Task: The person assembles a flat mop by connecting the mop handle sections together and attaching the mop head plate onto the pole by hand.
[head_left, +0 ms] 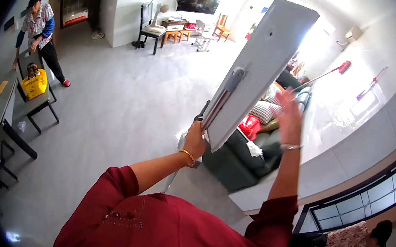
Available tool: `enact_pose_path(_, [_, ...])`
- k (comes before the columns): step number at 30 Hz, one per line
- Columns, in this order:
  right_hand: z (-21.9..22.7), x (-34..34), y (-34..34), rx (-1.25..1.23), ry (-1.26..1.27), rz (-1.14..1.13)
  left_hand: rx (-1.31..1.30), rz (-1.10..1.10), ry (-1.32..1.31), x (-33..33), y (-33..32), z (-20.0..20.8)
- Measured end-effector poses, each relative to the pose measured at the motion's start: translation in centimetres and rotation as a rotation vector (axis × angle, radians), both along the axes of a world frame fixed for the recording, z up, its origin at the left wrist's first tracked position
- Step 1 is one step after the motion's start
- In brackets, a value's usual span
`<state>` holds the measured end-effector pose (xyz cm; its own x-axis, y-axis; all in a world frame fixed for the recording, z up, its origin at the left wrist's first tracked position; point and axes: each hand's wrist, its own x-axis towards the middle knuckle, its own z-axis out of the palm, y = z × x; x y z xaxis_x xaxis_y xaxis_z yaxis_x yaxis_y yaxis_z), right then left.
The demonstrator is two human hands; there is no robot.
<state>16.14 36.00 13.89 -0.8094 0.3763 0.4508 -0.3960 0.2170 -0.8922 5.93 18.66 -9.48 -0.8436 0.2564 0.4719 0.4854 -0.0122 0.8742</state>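
Head view, left hand closed round the low end of a metal rod, the long pale board slanting above that grip; higher and right of it, the right hand, blurred, open, beside the board

Maroon top, gold bracelet, silver bangle

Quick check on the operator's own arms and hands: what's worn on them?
Dark red sleeves end near the elbows, leaving both forearms bare. The left hand is gloveless, with a gold-coloured bangle at its wrist; the right hand, blurred, also looks gloveless, with a silvery band.
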Motion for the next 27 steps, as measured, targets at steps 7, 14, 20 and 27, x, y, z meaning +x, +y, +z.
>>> enact_pose_path(7, [19.7, -4.4, -5.8, 0.701, 0.337, -0.743, 0.008, -0.017, -0.035, 2.7, 0.7, 1.4])
enact_pose_path(14, [16.9, -3.4, -4.2, 0.597, 0.348, -0.700, -0.184, -0.181, -0.116, 1.2, -0.4, 1.1])
enact_pose_path(20, [7.5, -2.1, -2.5, 0.486, 0.056, -0.443, -0.357, -0.172, 0.024, 1.3, 0.1, 1.3])
enact_pose_path(27, [2.6, 3.1, -1.4, 1.416, -0.508, -0.481, -0.485, 0.020, 0.290, 1.0, 0.0, 0.3])
